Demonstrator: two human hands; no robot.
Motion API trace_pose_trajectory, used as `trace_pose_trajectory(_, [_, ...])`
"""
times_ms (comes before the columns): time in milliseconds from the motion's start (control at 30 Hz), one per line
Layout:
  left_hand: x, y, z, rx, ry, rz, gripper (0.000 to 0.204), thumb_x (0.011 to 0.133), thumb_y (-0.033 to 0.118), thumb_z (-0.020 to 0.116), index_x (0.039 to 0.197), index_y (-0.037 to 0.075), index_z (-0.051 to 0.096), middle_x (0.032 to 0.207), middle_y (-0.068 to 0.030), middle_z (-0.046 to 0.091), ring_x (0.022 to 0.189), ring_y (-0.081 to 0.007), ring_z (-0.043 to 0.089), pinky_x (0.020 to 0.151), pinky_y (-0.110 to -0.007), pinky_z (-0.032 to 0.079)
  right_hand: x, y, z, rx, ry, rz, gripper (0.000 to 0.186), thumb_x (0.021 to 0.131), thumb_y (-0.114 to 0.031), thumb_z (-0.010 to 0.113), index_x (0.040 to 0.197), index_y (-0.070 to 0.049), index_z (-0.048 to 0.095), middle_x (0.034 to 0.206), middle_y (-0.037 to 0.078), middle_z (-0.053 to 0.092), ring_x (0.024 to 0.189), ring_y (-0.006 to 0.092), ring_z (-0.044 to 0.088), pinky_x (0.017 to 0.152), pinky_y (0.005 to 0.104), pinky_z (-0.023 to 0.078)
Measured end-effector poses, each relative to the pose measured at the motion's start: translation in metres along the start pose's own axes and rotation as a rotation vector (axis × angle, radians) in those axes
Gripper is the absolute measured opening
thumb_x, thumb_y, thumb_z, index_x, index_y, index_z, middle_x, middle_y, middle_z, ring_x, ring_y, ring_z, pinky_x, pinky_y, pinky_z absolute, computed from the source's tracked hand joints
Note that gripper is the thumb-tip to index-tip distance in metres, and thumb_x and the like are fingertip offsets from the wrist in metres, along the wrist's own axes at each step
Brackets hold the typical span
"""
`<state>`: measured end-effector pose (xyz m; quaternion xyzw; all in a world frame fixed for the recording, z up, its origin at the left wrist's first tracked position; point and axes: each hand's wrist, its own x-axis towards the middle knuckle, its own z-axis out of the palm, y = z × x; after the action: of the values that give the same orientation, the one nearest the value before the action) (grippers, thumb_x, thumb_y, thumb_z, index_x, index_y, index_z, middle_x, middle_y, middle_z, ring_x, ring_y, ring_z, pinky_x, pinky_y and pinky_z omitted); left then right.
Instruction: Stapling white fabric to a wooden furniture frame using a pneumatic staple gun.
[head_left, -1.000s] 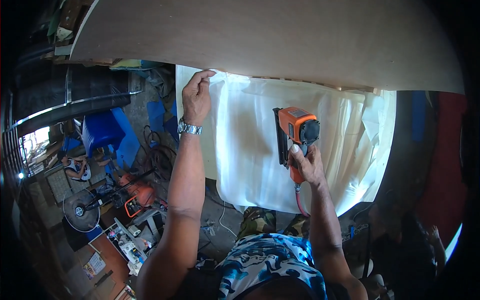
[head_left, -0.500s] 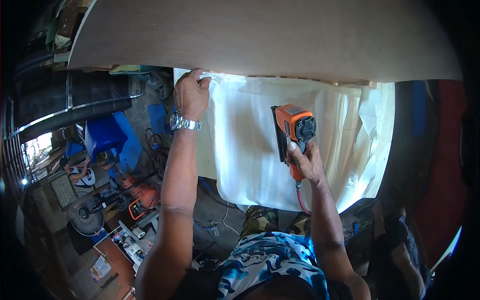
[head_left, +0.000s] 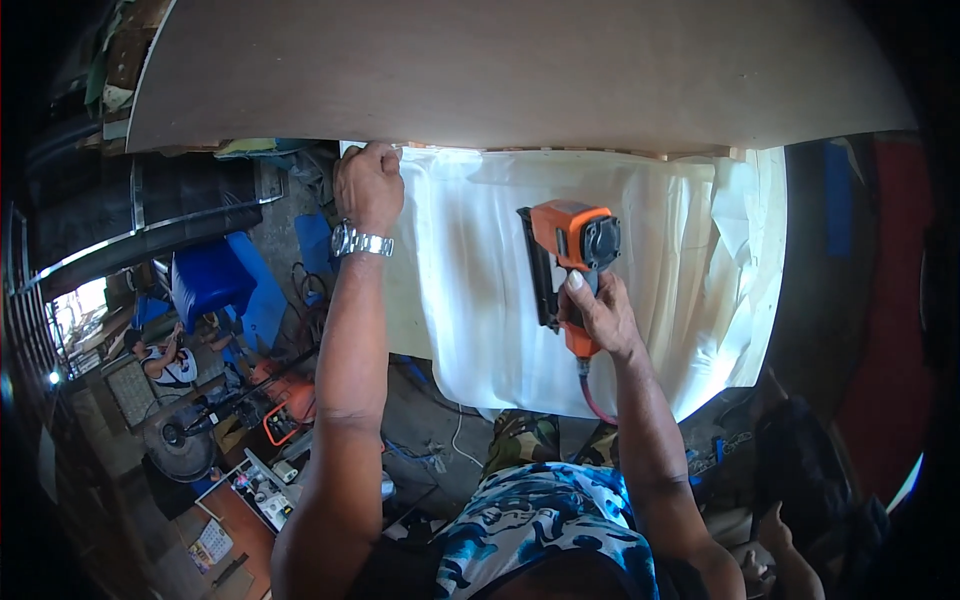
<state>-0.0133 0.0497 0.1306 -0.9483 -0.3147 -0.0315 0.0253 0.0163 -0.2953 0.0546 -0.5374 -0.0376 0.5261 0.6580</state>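
An orange-and-black nail gun (red hose trailing near) is filling the right hand over the middle of a creased white sheet, which is leaving room left and right. Far left, the curled left hand is meeting a brown panel's near edge; its hold I cannot tell.

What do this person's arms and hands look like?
The left hand and right hand wear no gloves, and no sleeves cover the left forearm or right forearm. A silver watch with a metal band circles the left wrist; the right wrist is bare.
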Motion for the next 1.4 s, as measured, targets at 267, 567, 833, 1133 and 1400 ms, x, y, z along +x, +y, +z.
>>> trace_pose_trajectory(267, [-0.011, 0.008, 0.018, -0.241, 0.186, -0.061, 0.018, 0.097, 0.021, 0.065, 0.099, 0.004, 0.065, 0.093, -0.0199, 0.071, 0.084, -0.0435, 0.067, 0.074, -0.052, 0.051, 0.056, -0.013, 0.066, 0.782, 0.012, -0.053, 0.063, 0.104, -0.060, 0.045, 0.116, 0.000, 0.054, 0.076, 0.006, 0.061, 0.065, 0.0176, 0.066, 0.066, 0.0328, 0.057])
trace_pose_trajectory(567, [-0.013, -0.013, 0.037, -0.434, 0.289, -0.061, 0.019, 0.099, 0.023, 0.066, 0.099, 0.003, 0.065, 0.087, -0.0204, 0.071, 0.077, -0.0390, 0.069, 0.069, -0.045, 0.053, 0.090, -0.016, 0.123, 0.911, 0.050, 0.029, 0.065, 0.102, -0.065, 0.043, 0.115, -0.003, 0.051, 0.072, 0.003, 0.058, 0.059, 0.0148, 0.062, 0.063, 0.0370, 0.061])
trace_pose_trajectory(833, [-0.012, -0.024, 0.044, -0.552, 0.259, 0.008, 0.017, 0.099, 0.018, 0.068, 0.097, 0.002, 0.063, 0.079, -0.0161, 0.071, 0.068, -0.0298, 0.070, 0.062, -0.038, 0.053, 0.101, -0.024, 0.133, 0.821, 0.084, 0.007, 0.064, 0.102, -0.066, 0.042, 0.116, -0.004, 0.049, 0.071, 0.004, 0.057, 0.059, 0.0145, 0.062, 0.062, 0.0348, 0.061])
trace_pose_trajectory(1133, [-0.012, -0.031, 0.049, -0.655, 0.213, -0.015, 0.016, 0.098, 0.017, 0.069, 0.095, 0.002, 0.064, 0.074, -0.0132, 0.070, 0.062, -0.0223, 0.066, 0.059, -0.036, 0.051, 0.104, -0.024, 0.142, 0.774, 0.084, -0.021, 0.066, 0.102, -0.066, 0.041, 0.117, -0.003, 0.050, 0.070, 0.002, 0.056, 0.059, 0.0136, 0.061, 0.062, 0.0354, 0.061])
trace_pose_trajectory(1400, [-0.009, -0.027, 0.058, -0.768, 0.237, -0.062, 0.016, 0.098, 0.018, 0.069, 0.093, 0.003, 0.065, 0.074, -0.0144, 0.069, 0.061, -0.0228, 0.066, 0.059, -0.036, 0.051, 0.105, -0.029, 0.134, 0.685, 0.133, 0.025, 0.063, 0.102, -0.064, 0.044, 0.116, -0.004, 0.051, 0.070, 0.002, 0.054, 0.060, 0.0155, 0.059, 0.063, 0.0364, 0.056])
